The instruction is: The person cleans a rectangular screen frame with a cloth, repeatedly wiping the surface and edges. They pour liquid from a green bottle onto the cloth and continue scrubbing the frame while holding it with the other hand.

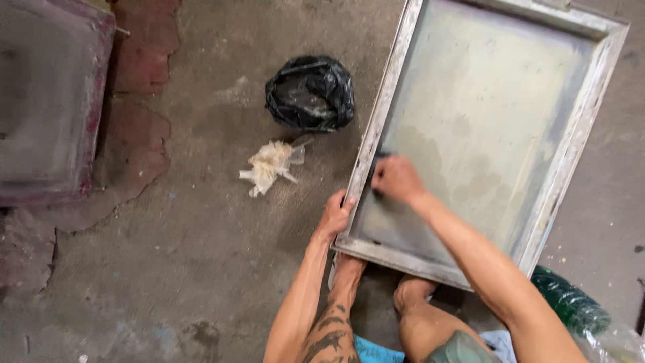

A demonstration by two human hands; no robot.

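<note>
Single view only: head-worn camera, looking steeply down at concrete floor (188,255) from above crouched person. Close range: forearms and knees enter from bottom edge, filling lower right. Tilted framed screen (484,114) occupies upper right, cut by top edge. Second frame (47,101) cropped at upper left. Slight motion blur. No other view to compare.

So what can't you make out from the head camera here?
- What the right hand presses on the mesh of the framed screen: hidden under motion-blurred fingers.
- Left hand: fingertips curl over the frame edge, so its grip is partly hidden.
- Black plastic bag: contents hidden, tied shut.
- Green ribbed thing: covered by the forearm, cut by the bottom edge.
- Red-rimmed frame: cut by the left edge, blurred.
</note>
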